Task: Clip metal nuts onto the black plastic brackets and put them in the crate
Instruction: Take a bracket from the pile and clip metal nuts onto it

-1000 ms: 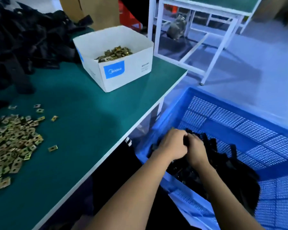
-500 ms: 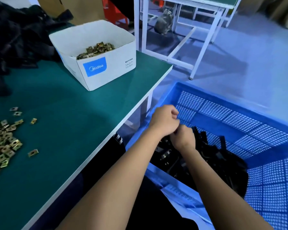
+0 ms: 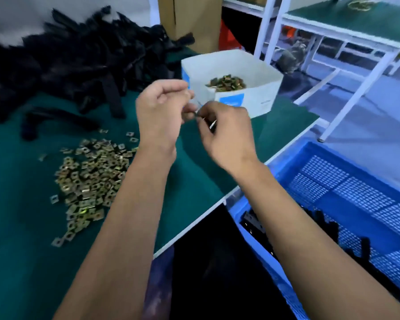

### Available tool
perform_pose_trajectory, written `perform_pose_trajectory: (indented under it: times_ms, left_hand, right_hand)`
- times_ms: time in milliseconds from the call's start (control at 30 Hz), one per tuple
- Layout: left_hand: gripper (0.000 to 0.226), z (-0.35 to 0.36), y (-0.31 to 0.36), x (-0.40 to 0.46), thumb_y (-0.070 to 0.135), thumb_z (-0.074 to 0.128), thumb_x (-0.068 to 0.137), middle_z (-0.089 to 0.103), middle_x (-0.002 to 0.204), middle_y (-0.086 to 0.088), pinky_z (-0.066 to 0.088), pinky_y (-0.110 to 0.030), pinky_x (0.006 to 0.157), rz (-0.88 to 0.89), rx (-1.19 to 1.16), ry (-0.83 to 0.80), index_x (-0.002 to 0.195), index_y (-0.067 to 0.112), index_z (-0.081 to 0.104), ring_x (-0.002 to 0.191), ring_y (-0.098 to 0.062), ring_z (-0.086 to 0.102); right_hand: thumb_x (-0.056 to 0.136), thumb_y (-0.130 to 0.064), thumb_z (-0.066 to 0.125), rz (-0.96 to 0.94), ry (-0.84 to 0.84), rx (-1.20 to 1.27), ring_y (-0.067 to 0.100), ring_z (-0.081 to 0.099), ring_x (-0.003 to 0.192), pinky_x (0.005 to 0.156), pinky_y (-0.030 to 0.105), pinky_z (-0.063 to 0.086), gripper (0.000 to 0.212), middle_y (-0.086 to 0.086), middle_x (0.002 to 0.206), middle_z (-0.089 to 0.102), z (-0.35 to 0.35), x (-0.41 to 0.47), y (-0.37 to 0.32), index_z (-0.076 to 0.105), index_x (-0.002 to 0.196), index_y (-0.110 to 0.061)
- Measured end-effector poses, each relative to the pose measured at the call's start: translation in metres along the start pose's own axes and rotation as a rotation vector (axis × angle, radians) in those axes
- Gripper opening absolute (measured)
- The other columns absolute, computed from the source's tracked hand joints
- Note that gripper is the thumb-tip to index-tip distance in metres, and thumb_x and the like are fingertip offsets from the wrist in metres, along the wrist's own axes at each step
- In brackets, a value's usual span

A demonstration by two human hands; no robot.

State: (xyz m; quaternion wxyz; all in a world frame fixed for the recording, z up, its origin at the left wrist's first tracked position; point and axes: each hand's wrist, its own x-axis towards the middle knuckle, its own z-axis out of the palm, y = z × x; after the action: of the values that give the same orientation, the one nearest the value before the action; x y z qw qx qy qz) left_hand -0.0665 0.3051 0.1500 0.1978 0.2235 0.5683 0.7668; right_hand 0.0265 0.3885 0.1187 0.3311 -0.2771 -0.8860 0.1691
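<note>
Hanging over the green table (image 3: 194, 181), the left hand (image 3: 158, 112) and right hand (image 3: 226, 132) are held close together. Their fingers are curled around something small (too blurry to tell what). Metal nuts (image 3: 90, 176) are piled on the table, black brackets (image 3: 74, 61) behind them. More brackets are seen in the blue crate (image 3: 356, 181).

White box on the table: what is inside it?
The white box holds a heap of brass-coloured metal nuts. Its near wall hides the lower part of the heap, so its depth cannot be seen.
</note>
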Motion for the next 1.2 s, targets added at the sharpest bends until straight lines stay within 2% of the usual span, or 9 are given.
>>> perform_pose_trajectory:
  times_ms: [333,433,567,633,700,800,967,1067,1200]
  left_hand:
    - [0.012,-0.262,0.0,0.009,0.003,0.065,0.084,0.069,0.08,-0.002,0.061,-0.04,0.074,0.175,0.523,0.626,0.091,0.011,0.071,0.07,-0.013,0.066]
    - [0.011,-0.292,0.002,0.007,0.002,0.057,0.083,0.064,0.077,-0.011,0.055,-0.033,0.055,0.21,0.325,0.79,0.087,0.008,0.064,0.054,-0.014,0.062]
    - [0.014,-0.299,0.004,0.013,-0.002,0.054,0.087,0.062,0.07,-0.009,0.045,-0.025,0.045,0.245,0.214,0.891,0.081,0.009,0.06,0.048,-0.015,0.059]
    - [0.017,-0.297,0.003,0.016,-0.002,0.054,0.089,0.063,0.072,-0.01,0.045,-0.025,0.046,0.229,0.192,0.895,0.08,0.011,0.06,0.048,-0.017,0.058]
    - [0.016,-0.297,0.002,0.018,-0.001,0.055,0.09,0.064,0.073,-0.011,0.045,-0.025,0.047,0.218,0.183,0.878,0.081,0.011,0.061,0.049,-0.017,0.058]
    - [0.014,-0.3,0.002,0.02,-0.001,0.055,0.089,0.064,0.073,-0.01,0.044,-0.025,0.047,0.202,0.154,0.871,0.081,0.009,0.061,0.05,-0.017,0.058]
    - [0.011,-0.303,0.003,0.02,0.0,0.056,0.092,0.064,0.075,-0.008,0.046,-0.027,0.049,0.175,0.102,0.854,0.085,0.007,0.06,0.055,-0.017,0.059]
    - [0.002,-0.305,0.003,0.021,0.006,0.061,0.096,0.065,0.087,-0.006,0.053,-0.025,0.061,0.162,-0.01,0.773,0.096,0.007,0.062,0.073,-0.016,0.063]
    - [0.069,-0.307,0.008,0.023,0.048,0.074,0.087,0.061,0.139,-0.005,0.052,-0.039,0.106,0.043,-0.103,0.52,0.143,0.016,0.051,0.126,-0.019,0.062]
  right_hand:
    - [0.094,-0.024,0.066,-0.372,-0.365,0.025,0.027,0.052,0.118,0.09,0.041,0.053,0.021,0.004,0.115,0.063,0.156,0.036,-0.174,0.071,0.114,-0.02]
    - [0.09,-0.023,0.07,-0.446,-0.453,-0.141,0.034,0.033,0.137,0.101,0.047,0.048,0.045,0.01,0.139,0.046,0.195,0.041,-0.217,0.061,0.133,-0.025]
    - [0.083,-0.013,0.073,-0.436,-0.478,-0.353,0.045,0.002,0.153,0.12,0.06,0.019,0.08,0.02,0.167,0.005,0.228,0.057,-0.238,0.038,0.152,-0.034]
    - [0.079,-0.006,0.076,-0.328,-0.494,-0.371,0.049,0.002,0.153,0.121,0.059,0.017,0.102,0.025,0.168,-0.004,0.236,0.069,-0.238,0.021,0.159,-0.035]
    - [0.079,-0.002,0.075,-0.242,-0.525,-0.37,0.049,0.016,0.149,0.118,0.053,0.025,0.11,0.031,0.164,0.011,0.241,0.08,-0.235,0.011,0.163,-0.032]
    - [0.084,-0.005,0.069,-0.267,-0.489,-0.351,0.041,0.038,0.132,0.102,0.045,0.036,0.082,0.022,0.131,0.056,0.246,0.093,-0.228,0.03,0.155,-0.019]
    - [0.092,0.002,0.058,-0.299,-0.3,-0.169,0.033,0.05,0.115,0.076,0.04,0.043,0.041,0.013,0.105,0.067,0.232,0.092,-0.226,0.054,0.131,-0.009]
    - [0.101,-0.01,0.054,-0.127,-0.363,0.255,0.027,0.062,0.093,0.076,0.043,0.055,0.027,0.012,0.107,0.069,0.214,0.079,-0.234,0.058,0.127,-0.007]
    - [0.097,-0.015,0.065,-0.127,-0.763,0.682,0.025,0.072,0.101,0.096,0.044,0.055,0.016,0.011,0.107,0.076,0.187,0.049,-0.24,0.072,0.107,-0.006]
